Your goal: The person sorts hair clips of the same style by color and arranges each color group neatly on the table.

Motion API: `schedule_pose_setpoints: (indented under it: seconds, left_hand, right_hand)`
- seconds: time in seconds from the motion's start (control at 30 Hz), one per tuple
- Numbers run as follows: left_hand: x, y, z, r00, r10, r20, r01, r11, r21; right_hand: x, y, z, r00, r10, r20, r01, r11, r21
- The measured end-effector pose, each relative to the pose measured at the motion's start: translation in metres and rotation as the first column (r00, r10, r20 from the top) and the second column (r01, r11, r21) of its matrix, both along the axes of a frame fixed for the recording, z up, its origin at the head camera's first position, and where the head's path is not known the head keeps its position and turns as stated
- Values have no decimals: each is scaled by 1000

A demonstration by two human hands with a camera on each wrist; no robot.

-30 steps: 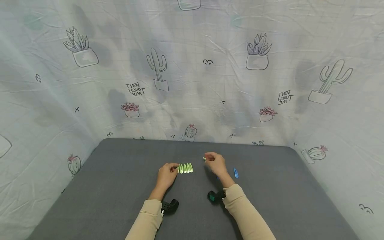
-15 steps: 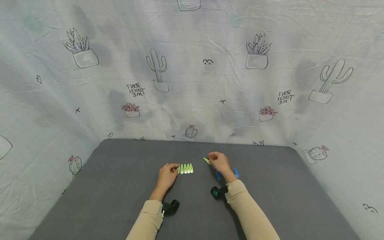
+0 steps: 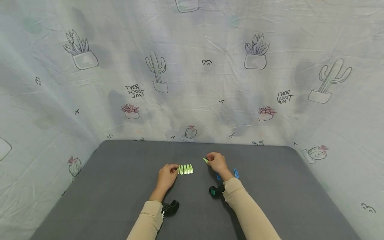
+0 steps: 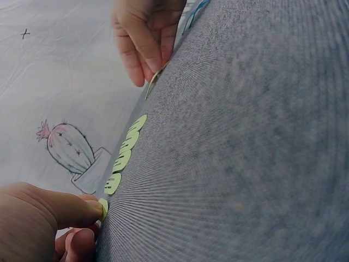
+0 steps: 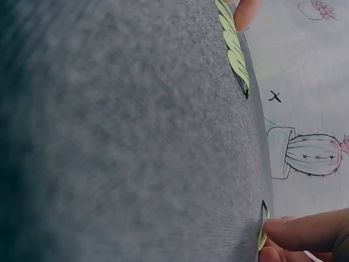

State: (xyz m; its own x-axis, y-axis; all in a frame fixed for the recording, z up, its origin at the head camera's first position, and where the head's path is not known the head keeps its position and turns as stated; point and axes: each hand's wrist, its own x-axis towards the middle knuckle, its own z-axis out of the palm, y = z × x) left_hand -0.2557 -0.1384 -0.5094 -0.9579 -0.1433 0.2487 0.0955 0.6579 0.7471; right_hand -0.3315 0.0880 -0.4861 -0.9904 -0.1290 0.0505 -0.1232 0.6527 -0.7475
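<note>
Yellow-green snap hair clips (image 3: pixel 185 169) lie side by side in a short row near the middle of the table. My left hand (image 3: pixel 166 175) is at the row's left end, where its thumb and fingers pinch the outermost clip (image 4: pixel 103 209). Right of the row, my right hand (image 3: pixel 218 163) holds another yellow-green hair clip (image 5: pixel 263 236) between thumb and fingers, tilted, low over the table. This clip's pointed end shows past the fingertips in the head view, while the fingers cover the rest.
Two blue hair clips lie beyond the right wrist, one (image 3: pixel 236 173) in plain sight and the other (image 3: pixel 218 176) partly behind the forearm. The grey table (image 3: pixel 120 193) ends at a white cloth (image 3: pixel 192 80) printed with cacti.
My right hand has shifted slightly right with its clip, turning it and uncovering the nearer blue clip. The left hand and the row have stayed in place.
</note>
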Motion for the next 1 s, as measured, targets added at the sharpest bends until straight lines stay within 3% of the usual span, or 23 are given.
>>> schedule_pose_setpoints:
  seconds: [0.3, 0.7, 1.0]
  left_hand:
    - [0, -1, -2, 1000, -7, -4, 7, 1000, -6]
    - [0, -1, -1, 1000, 3, -12, -3, 1000, -12]
    - [-1, 0, -1, 1000, 5, -21, -5, 1000, -11]
  right_hand:
    - [-2, -3, -1, 1000, 0, 18, 0, 1000, 13]
    - [0, -4, 1, 994, 15, 106, -4, 994, -105]
    - [-1, -4, -6, 996, 51, 80, -31, 972, -231]
